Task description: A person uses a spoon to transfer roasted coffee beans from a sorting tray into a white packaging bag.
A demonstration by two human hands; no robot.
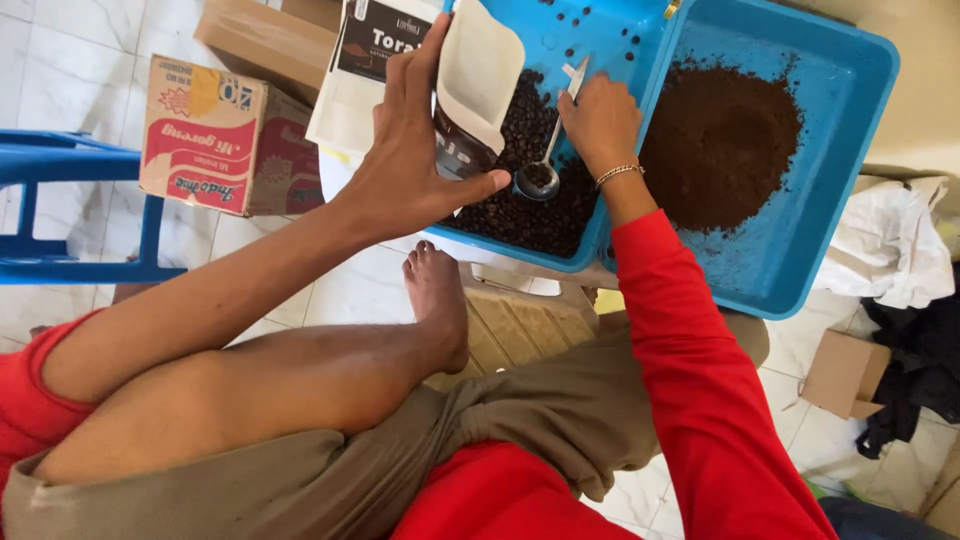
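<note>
1. Our left hand [415,170] grips a white pouch [470,85], fingers wrapped around it, above the beans.
2. Our right hand [598,120] has its fingers closed on a metal spoon [545,165], whose bowl is among the coffee beans [525,205] in the left blue tray [580,30].
3. Right blue tray [850,70]: ground coffee [720,140].
4. Far left, on the floor: cardboard box [225,140], blue stool [60,200].
5. Our bare foot [438,300] lies near the trays.

The left hand [410,165] holds an open white paper pouch [478,75] over the blue plastic tray of dark coffee beans [600,35], where the right hand [600,120] dips a metal spoon [545,165]. A second blue plastic tray of brown ground coffee [850,70] lies touching on its right. A printed cardboard box [225,140] stands on the floor to the left.
</note>
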